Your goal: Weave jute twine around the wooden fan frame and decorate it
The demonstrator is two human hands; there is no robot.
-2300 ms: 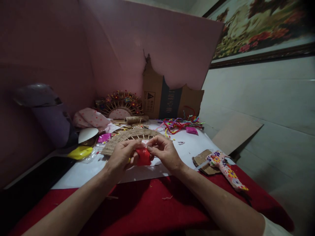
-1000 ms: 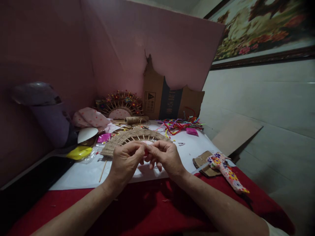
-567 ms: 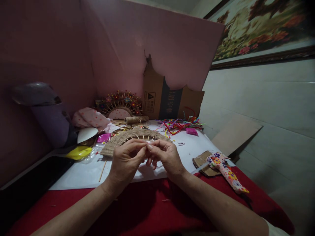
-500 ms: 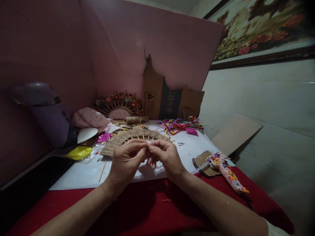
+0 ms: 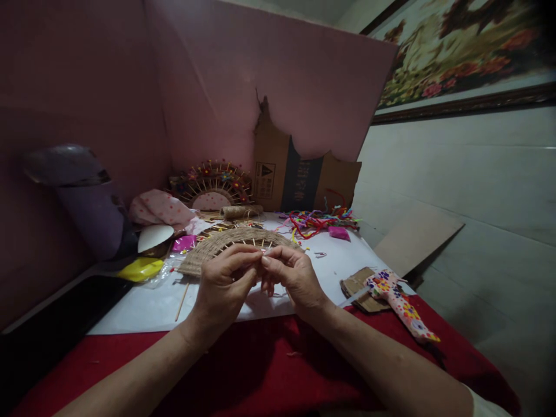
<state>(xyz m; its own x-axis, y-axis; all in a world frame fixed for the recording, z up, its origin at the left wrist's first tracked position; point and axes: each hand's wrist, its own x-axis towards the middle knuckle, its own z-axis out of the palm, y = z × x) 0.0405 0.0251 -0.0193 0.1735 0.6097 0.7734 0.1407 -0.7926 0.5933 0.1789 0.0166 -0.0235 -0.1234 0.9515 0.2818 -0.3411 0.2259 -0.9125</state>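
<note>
My left hand [image 5: 228, 282] and my right hand [image 5: 295, 278] meet at the fingertips over the white sheet. Both are closed in a pinch around something too small to make out. Just behind them lies a woven twine fan [image 5: 204, 255], arched, with thin wooden sticks along its inner edge; my hands cover part of it. A small bent strip [image 5: 320, 255] of pale purple rests to the right of my right hand. Left of my left hand, a loose wooden stick [image 5: 181, 302] lies on the sheet.
A flower-patterned glue gun [image 5: 402, 304] lies on cardboard [image 5: 360, 286] at the right. Colourful pipe cleaners [image 5: 310, 223], a twine roll [image 5: 241, 211] and a decorated fan [image 5: 211, 200] are at the back. On the left are a yellow packet [image 5: 141, 269] and a dark slab [image 5: 65, 313].
Hardly anything differs. My fingertips stay pinched together in the same place, with only a slight shift of the fingers.
</note>
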